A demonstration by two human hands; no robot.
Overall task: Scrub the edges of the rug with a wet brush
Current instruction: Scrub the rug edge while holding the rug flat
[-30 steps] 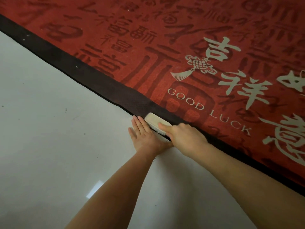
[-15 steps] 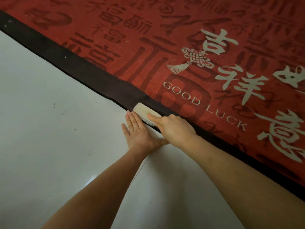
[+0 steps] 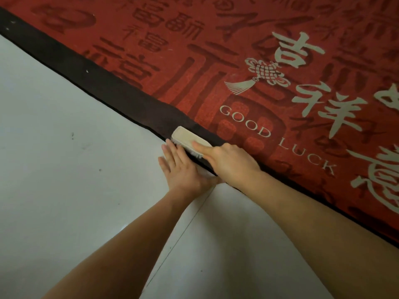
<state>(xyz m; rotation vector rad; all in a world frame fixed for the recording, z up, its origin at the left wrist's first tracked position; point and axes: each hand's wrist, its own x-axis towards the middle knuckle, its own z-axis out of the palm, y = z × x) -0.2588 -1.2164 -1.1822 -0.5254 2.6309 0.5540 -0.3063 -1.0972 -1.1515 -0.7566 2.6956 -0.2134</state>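
A red rug (image 3: 216, 50) with pale characters and "GOOD LUCK" lettering fills the upper right. Its dark brown border (image 3: 103, 85) runs diagonally from upper left to lower right. A cream scrubbing brush (image 3: 187, 138) with white bristles lies along that border at the rug's edge. My right hand (image 3: 228, 161) is shut on the brush, index finger stretched along its back. My left hand (image 3: 181, 169) lies flat on the floor, fingers together, right beside the brush and the rug's edge.
Pale glossy floor tiles (image 3: 64, 180) cover the lower left, with a thin grout line (image 3: 183, 229) running under my arms and a few dark specks. Small white flecks dot the border at the upper left.
The brush and both hands have slid up-left along the dark border, and the view has followed slightly. Grip and left-hand pose are the same.
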